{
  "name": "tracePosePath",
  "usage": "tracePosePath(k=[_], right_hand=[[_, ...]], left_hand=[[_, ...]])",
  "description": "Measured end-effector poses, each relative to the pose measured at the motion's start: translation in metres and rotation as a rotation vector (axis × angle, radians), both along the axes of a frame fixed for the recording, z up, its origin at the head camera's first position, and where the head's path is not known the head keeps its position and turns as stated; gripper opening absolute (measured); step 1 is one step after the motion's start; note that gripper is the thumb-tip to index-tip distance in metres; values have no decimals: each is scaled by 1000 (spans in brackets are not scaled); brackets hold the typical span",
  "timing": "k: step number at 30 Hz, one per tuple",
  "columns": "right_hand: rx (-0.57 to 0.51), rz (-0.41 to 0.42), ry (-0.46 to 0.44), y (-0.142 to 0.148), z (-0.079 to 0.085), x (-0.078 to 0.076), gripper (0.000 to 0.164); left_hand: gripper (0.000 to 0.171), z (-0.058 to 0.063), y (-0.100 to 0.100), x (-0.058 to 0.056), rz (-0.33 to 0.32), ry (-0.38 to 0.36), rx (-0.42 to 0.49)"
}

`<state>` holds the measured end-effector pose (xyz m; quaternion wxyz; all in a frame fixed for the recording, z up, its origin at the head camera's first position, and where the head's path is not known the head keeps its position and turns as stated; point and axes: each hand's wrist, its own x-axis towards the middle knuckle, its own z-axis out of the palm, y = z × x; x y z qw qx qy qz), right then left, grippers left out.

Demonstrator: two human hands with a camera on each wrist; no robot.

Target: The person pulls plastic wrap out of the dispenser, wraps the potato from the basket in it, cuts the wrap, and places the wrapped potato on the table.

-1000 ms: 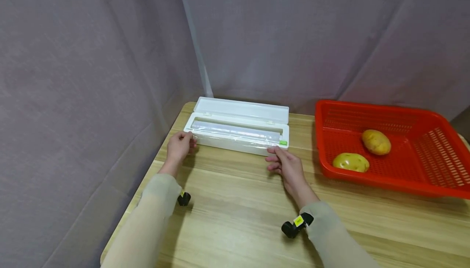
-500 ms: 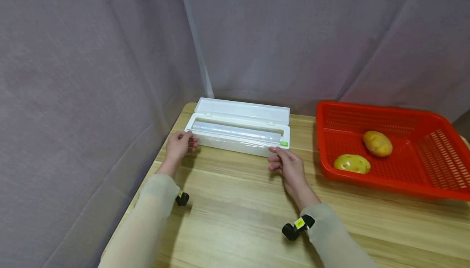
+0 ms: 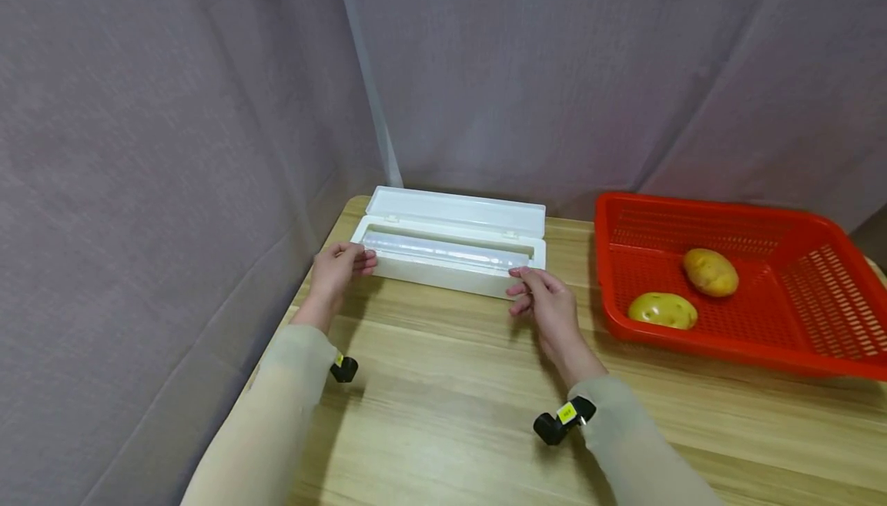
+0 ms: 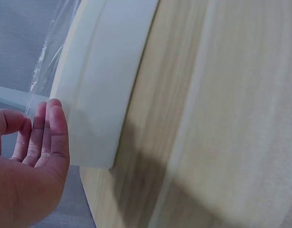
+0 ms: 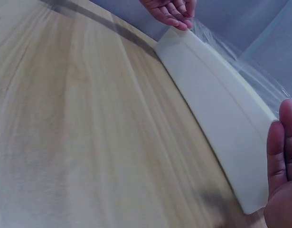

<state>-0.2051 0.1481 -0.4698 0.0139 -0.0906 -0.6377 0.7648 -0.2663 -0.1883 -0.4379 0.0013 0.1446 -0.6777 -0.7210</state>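
Observation:
A white cling film box (image 3: 436,273) stands on the table with its lid (image 3: 457,212) swung back. Inside lies a roll of clear cling film (image 3: 443,250). At the box's left end my left hand (image 3: 334,269) pinches a corner of the loose film (image 4: 51,54) between thumb and index finger, the other fingers extended. My right hand (image 3: 550,306) pinches the film's other corner at the right end. Between both hands the film (image 5: 240,64) stretches above the box's front edge. My right fingers cover part of the box's right front corner.
To the right stands a red plastic basket (image 3: 734,356) holding two potatoes, one brownish (image 3: 710,273) and one paler yellow (image 3: 663,310). Grey curtains (image 3: 554,67) hang behind and left of the wooden table (image 3: 443,413). The box sits near the table's back left corner.
Both hands have risen slightly, lifting the film's edge from the box's front to above its rim. The green piece at the box's right end no longer shows. Basket and potatoes stay put.

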Motion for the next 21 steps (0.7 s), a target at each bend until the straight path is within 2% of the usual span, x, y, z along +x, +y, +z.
tracePosePath(k=[4,13,21], right_hand=[[28,-11,20,1,4,-6,36],[53,-34,25,-2,16,-15,36],[-9,-59,79,-8,26,-22,30]], left_hand=[[14,7,0,-2,-1,6,39],[13,23,3,-10,24,-29,121],[12,37,5,-15,1,-37,118]])
